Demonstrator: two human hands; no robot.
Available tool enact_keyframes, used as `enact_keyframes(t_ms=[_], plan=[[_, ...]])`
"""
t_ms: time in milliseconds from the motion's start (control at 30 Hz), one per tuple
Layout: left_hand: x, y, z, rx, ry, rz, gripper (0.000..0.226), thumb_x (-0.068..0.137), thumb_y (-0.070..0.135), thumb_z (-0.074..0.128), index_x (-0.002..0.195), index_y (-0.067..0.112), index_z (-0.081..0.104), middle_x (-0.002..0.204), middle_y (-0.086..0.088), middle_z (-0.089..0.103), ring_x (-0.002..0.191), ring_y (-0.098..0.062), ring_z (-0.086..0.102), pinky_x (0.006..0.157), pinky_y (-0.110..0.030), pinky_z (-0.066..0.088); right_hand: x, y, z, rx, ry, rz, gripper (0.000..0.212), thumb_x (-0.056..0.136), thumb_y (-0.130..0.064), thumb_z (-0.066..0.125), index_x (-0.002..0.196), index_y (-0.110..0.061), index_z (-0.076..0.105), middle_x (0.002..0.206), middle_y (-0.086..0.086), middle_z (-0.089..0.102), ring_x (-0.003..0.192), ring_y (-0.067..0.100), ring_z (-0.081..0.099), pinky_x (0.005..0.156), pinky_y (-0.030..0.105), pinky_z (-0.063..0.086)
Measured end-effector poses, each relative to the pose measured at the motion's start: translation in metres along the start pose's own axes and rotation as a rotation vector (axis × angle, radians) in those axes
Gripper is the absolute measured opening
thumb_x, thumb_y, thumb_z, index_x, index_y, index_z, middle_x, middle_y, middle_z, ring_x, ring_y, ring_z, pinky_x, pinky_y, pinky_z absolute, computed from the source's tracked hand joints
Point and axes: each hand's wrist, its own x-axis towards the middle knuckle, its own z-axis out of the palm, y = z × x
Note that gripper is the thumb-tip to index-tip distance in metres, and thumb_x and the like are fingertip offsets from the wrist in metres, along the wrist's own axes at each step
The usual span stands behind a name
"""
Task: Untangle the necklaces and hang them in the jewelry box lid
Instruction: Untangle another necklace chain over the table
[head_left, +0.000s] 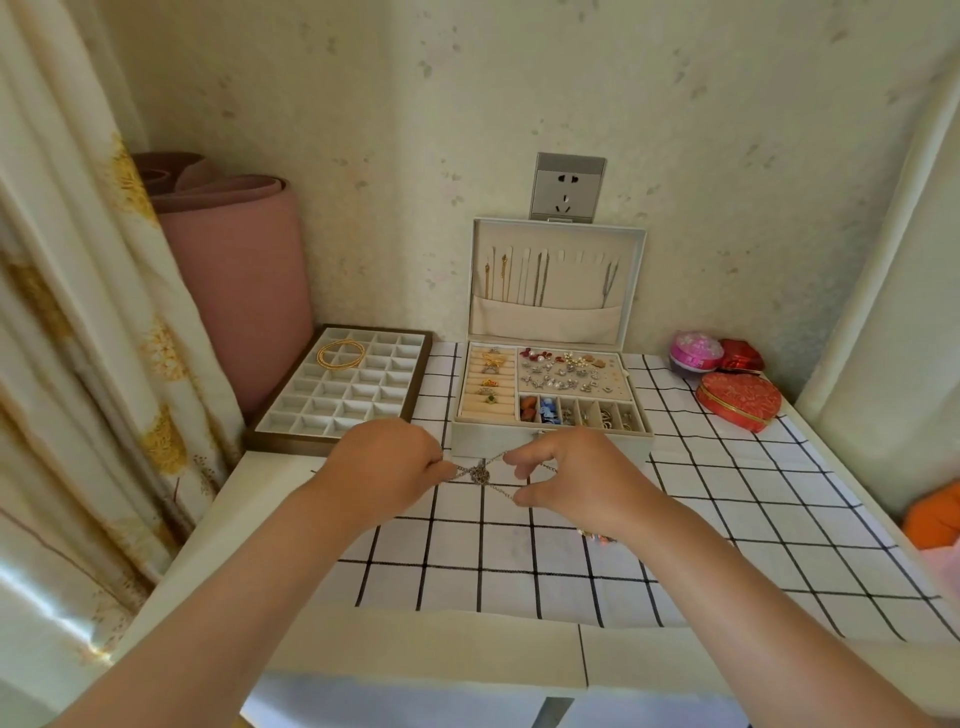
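Knot (479, 474) sits dead center between both hands, left (387, 470) and right (563, 480) each pinching chains stretched sideways, lid (558, 275) straight behind.

The person shows two bare forearms, slim and long in the wide lens. The left hand (387, 467) and the right hand (566, 480), just before the jewelry box (483, 442), are bare as well.

Left hand (387, 465) and right hand (563, 480), both pinching, arms outstretched
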Motion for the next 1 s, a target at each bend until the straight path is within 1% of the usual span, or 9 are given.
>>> enact_keyframes(t_ms=[100,267,367,467,567,667,733,833,1000], plan=[[-0.001,0.003,0.004,0.010,0.018,0.021,0.027,0.101,0.035,0.052,0.126,0.033,0.060,0.114,0.010,0.068,0.105,-0.011,0.060,0.083,-0.025,0.046,0.000,0.001,0.002,-0.049,-0.006,0.002,0.040,0.081,-0.025,0.083,0.117,-0.035,0.071,0.105,-0.023,0.066,0.110,0.002,0.057,0.100,0.026,0.044],[-0.001,0.004,0.010,-0.107,-0.051,0.028,0.038,0.094,0.051,0.058,0.130,0.039,0.058,0.124,0.017,0.065,0.113,-0.007,0.058,0.093,-0.029,0.049,-0.001,0.002,0.002,-0.134,-0.015,-0.026,0.049,0.080,-0.027,0.083,0.125,-0.039,0.066,0.111,-0.023,0.063,0.114,0.003,0.055,0.102,0.030,0.045],[-0.003,0.001,0.007,-0.562,-0.238,-0.059,0.030,0.094,0.058,0.052,0.097,0.036,0.073,0.091,0.020,0.072,0.090,-0.001,0.063,0.082,-0.026,0.050,-0.002,0.002,-0.001,-0.225,-0.016,-0.016,0.056,0.080,-0.029,0.083,0.131,-0.038,0.062,0.113,-0.023,0.059,0.114,0.006,0.053,0.098,0.031,0.046],[-0.008,-0.002,0.001,-0.973,-0.223,-0.021,0.030,0.094,0.036,0.065,0.068,0.021,0.063,0.062,0.008,0.058,0.065,-0.006,0.056,0.075,-0.021,0.044,0.000,0.007,-0.002,-0.149,0.006,0.005,0.054,0.078,-0.027,0.084,0.127,-0.039,0.064,0.107,-0.024,0.061,0.114,0.005,0.054,0.096,0.027,0.045],[-0.013,-0.003,0.000,-1.733,-0.206,0.176,0.035,0.089,0.028,0.064,0.058,0.018,0.052,0.057,-0.002,0.048,0.080,-0.024,0.058,0.091,-0.034,0.045,0.000,0.006,-0.001,0.017,-0.036,0.028,0.051,0.074,-0.025,0.088,0.121,-0.036,0.069,0.100,-0.022,0.066,0.102,-0.002,0.058,0.086,0.017,0.042],[-0.012,0.000,-0.002,-2.227,-0.269,0.313,0.023,0.083,0.026,0.075,0.071,0.017,0.057,0.059,0.003,0.051,0.073,-0.022,0.060,0.079,-0.030,0.052,0.000,0.004,-0.001,0.065,-0.088,0.009,0.049,0.074,-0.025,0.088,0.118,-0.035,0.071,0.097,-0.020,0.067,0.088,-0.008,0.060,0.066,0.005,0.040],[-0.012,0.000,-0.004,-2.224,-0.285,0.286,0.024,0.080,0.027,0.079,0.090,0.018,0.059,0.068,0.004,0.049,0.060,-0.015,0.052,0.063,-0.024,0.047,-0.001,0.002,-0.003,0.102,-0.100,0.014,0.049,0.073,-0.027,0.089,0.118,-0.037,0.071,0.097,-0.020,0.067,0.084,-0.013,0.060,0.061,0.004,0.042],[-0.010,-0.004,-0.006,-1.945,-0.200,0.164,0.019,0.088,0.026,0.068,0.103,0.022,0.058,0.072,0.004,0.042,0.051,-0.011,0.033,0.053,-0.021,0.028,-0.001,0.001,-0.007,0.115,-0.053,0.023,0.048,0.070,-0.031,0.090,0.113,-0.041,0.071,0.096,-0.022,0.069,0.098,-0.007,0.060,0.082,0.016,0.044],[-0.002,-0.009,-0.009,-1.409,0.059,-0.138,0.008,0.096,0.018,0.062,0.089,0.015,0.064,0.053,0.004,0.036,0.047,-0.016,0.024,0.041,-0.019,0.025,-0.002,0.005,-0.011,-0.024,0.026,0.025,0.032,0.075,-0.034,0.086,0.103,-0.040,0.072,0.095,-0.023,0.067,0.097,-0.005,0.059,0.084,0.017,0.045]])
